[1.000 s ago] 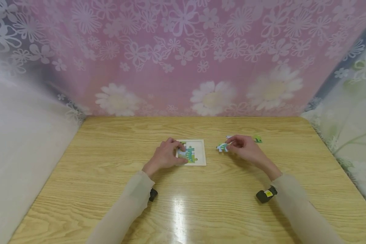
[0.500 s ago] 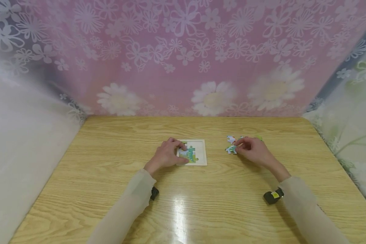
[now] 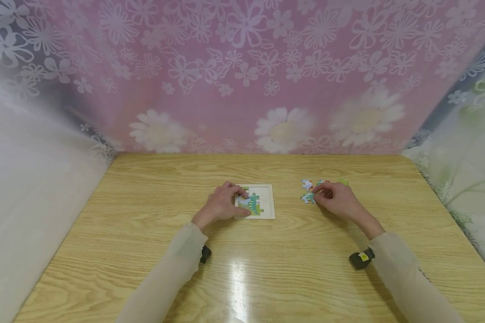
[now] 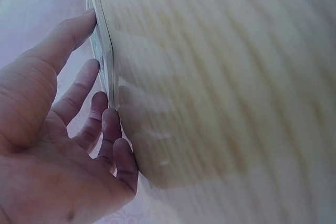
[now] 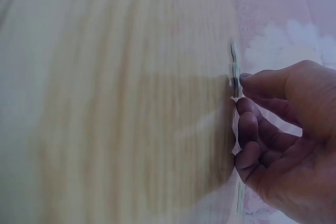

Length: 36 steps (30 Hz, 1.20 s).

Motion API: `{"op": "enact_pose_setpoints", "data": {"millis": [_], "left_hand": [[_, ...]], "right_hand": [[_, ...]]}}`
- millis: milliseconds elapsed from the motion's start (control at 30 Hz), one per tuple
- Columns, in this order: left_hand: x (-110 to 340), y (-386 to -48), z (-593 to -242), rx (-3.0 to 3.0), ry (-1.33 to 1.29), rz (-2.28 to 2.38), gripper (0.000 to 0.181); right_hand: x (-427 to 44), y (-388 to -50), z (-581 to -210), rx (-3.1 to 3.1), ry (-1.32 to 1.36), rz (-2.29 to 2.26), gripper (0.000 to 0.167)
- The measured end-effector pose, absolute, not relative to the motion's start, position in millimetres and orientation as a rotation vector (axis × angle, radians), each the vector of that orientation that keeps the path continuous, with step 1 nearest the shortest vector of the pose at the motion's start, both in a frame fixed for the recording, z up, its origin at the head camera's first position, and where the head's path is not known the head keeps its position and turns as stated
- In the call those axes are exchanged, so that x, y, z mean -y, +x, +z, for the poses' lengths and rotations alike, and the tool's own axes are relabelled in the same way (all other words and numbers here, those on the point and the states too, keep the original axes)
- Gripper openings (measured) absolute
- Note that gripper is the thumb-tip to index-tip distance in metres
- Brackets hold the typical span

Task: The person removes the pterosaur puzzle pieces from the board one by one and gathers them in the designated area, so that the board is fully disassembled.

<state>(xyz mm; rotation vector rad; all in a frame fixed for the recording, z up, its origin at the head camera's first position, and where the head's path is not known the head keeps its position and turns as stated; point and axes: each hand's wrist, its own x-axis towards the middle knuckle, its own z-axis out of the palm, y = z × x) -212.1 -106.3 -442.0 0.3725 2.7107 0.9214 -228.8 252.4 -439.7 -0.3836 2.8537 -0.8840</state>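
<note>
A square puzzle tray (image 3: 269,202) with a pale frame lies on the table, partly filled with pieces that show a green dinosaur. My left hand (image 3: 221,204) rests on its left side, thumb and fingers spread apart with tips on the tray. In the left wrist view, the thumb (image 4: 79,27) touches the tray's top and other fingertips meet its edge. To the right, my right hand (image 3: 337,199) pinches a green and white puzzle piece (image 3: 307,197) by its right end, low at the tabletop. The right wrist view shows this piece edge-on at the fingertips.
A white and red puzzle piece (image 3: 306,184) lies just behind the held one. Another piece (image 3: 320,182) and a green piece (image 3: 344,182) are partly hidden by my right hand. Behind the wooden table (image 3: 242,255) hangs a pink flowered curtain (image 3: 242,89).
My right hand has moved right with the puzzle piece, away from the tray, bringing it beside the loose pieces. My left hand has stayed on the tray.
</note>
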Motion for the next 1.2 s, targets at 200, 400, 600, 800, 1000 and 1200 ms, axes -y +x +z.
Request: {"op": "enact_pose_setpoints", "data": {"millis": [200, 400, 600, 800, 1000, 1200], "left_hand": [[106.5, -210.7, -438.9, -2.708, 0.375, 0.921, 0.035], [106.7, -211.3, -441.3, -2.706, 0.372, 0.916, 0.037], [107.9, -212.5, -441.4, -2.701, 0.387, 0.919, 0.04], [107.5, -213.7, -441.2, -2.695, 0.391, 0.922, 0.041], [107.1, -215.3, -441.6, -2.69, 0.373, 0.924, 0.04], [106.5, -216.5, -441.8, -2.687, 0.349, 0.92, 0.04]], "right_hand": [[-250.7, -228.1, -440.5, -2.871, -0.378, -0.894, 0.022], [-239.4, -223.8, -435.2, -2.863, -0.465, -0.998, 0.025], [-218.4, -222.9, -431.2, -2.824, -0.543, -1.053, 0.026], [-193.9, -224.0, -430.8, -2.784, -0.572, -1.066, 0.027], [-170.6, -227.7, -435.7, -2.75, -0.586, -1.083, 0.025], [-147.7, -230.8, -437.7, -2.714, -0.63, -1.076, 0.025]]}}
